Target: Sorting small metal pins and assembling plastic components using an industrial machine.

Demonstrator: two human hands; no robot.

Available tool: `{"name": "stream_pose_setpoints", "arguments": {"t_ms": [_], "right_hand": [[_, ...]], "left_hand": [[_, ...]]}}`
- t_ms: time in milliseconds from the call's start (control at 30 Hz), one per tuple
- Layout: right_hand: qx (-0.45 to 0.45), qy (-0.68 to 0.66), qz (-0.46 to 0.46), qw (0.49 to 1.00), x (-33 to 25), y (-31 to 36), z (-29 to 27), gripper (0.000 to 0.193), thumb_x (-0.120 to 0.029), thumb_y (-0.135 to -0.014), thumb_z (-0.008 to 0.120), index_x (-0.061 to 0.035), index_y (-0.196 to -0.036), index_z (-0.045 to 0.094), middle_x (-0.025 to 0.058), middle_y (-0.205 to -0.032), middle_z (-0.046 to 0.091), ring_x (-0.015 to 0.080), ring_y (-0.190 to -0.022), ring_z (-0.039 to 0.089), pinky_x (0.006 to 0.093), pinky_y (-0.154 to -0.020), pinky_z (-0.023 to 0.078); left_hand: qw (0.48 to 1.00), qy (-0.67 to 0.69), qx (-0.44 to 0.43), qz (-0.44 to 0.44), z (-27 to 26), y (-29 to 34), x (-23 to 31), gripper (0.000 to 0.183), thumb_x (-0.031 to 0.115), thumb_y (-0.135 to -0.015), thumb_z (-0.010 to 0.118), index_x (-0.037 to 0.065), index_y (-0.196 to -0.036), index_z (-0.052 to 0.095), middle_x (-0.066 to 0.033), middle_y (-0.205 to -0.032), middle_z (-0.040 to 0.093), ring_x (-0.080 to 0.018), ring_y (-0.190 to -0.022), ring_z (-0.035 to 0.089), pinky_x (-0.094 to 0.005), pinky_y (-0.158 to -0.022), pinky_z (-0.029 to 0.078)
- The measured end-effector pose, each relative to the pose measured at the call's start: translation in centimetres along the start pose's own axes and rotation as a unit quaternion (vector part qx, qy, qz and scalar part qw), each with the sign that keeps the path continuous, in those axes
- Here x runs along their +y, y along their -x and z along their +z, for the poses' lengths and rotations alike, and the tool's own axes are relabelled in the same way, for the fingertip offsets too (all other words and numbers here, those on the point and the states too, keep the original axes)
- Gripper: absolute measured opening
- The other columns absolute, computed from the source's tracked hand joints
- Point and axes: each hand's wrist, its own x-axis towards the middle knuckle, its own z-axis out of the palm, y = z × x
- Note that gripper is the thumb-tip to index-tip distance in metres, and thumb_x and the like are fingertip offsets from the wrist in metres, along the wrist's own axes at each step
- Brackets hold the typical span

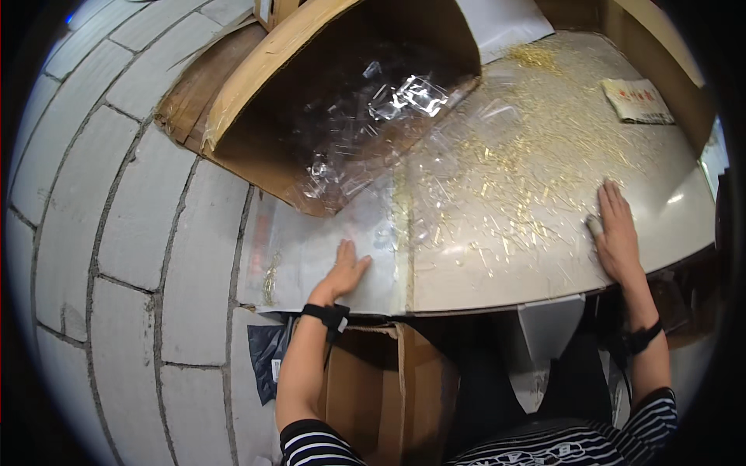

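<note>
My left hand (347, 272) rests on the pale plastic-covered left part of the table, fingers stretched out and holding nothing. On the right, my right hand (618, 233) lies flat with its fingers extended; a pale wrap covers its thumb. Many thin gold-coloured strips (501, 210) are scattered over the table (458, 287) between the hands and beyond. Clear plastic pieces (412, 97), some box-shaped, spill out of a large tipped cardboard box (280, 70) ahead of my left hand. Their exact kind is not clear. Dark bands circle both wrists.
A denser heap of gold strips (532, 56) lies at the far side. A folded printed packet (637, 101) sits at the far right, near a cardboard wall (657, 46). Below the table's front edge stands an open cardboard box (420, 388), beside a dark plastic bag (266, 353).
</note>
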Motion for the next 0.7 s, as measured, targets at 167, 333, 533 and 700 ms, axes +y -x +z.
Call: {"name": "stream_pose_setpoints", "arguments": {"t_ms": [167, 333, 533, 700], "right_hand": [[0.002, 0.000, 0.006, 1.000, 0.2, -0.2, 0.6, 0.056, -0.024, -0.086, 0.049, 0.0049, -0.130, 0.032, 0.0181, -0.140, 0.027, 0.0299, -0.132, 0.021, 0.0393, -0.108, 0.018], [0.010, 0.011, -0.008, 1.000, 0.6, 0.5, 0.4, 0.056, -0.026, -0.086, 0.048, 0.0065, -0.129, 0.031, 0.0197, -0.139, 0.028, 0.0306, -0.131, 0.022, 0.0394, -0.108, 0.019], [0.001, 0.012, -0.012, 1.000, 0.5, 0.5, 0.4, 0.057, -0.027, -0.086, 0.048, 0.0068, -0.129, 0.032, 0.0207, -0.139, 0.027, 0.0316, -0.131, 0.022, 0.0394, -0.107, 0.019], [0.003, -0.017, -0.017, 1.000, 2.3, 0.7, 0.9, 0.059, -0.026, -0.086, 0.049, 0.0068, -0.130, 0.029, 0.0220, -0.139, 0.027, 0.0331, -0.131, 0.022, 0.0402, -0.107, 0.020]], "left_hand": [[0.995, -0.044, 0.038, 0.083, 6.3, 5.6, 7.6, 0.075, 0.041, -0.089, 0.043, -0.013, -0.133, 0.014, -0.0308, -0.141, 0.009, -0.0403, -0.133, 0.007, -0.0400, -0.109, 0.011], [0.986, -0.055, 0.108, 0.115, 10.8, 7.9, 16.8, 0.076, 0.041, -0.088, 0.045, -0.013, -0.133, 0.016, -0.0285, -0.142, 0.012, -0.0390, -0.133, 0.010, -0.0427, -0.108, 0.014], [0.921, 0.177, 0.276, 0.211, 10.2, 9.1, 21.6, 0.034, 0.022, -0.088, 0.050, -0.004, -0.109, 0.052, -0.0210, -0.112, 0.053, -0.0330, -0.109, 0.048, -0.0354, -0.095, 0.035], [0.862, 0.149, 0.471, -0.112, 4.8, 4.6, 17.9, 0.028, 0.027, -0.082, 0.057, -0.001, -0.081, 0.054, -0.0170, -0.085, 0.059, -0.0341, -0.081, 0.056, -0.0421, -0.071, 0.043]]}}
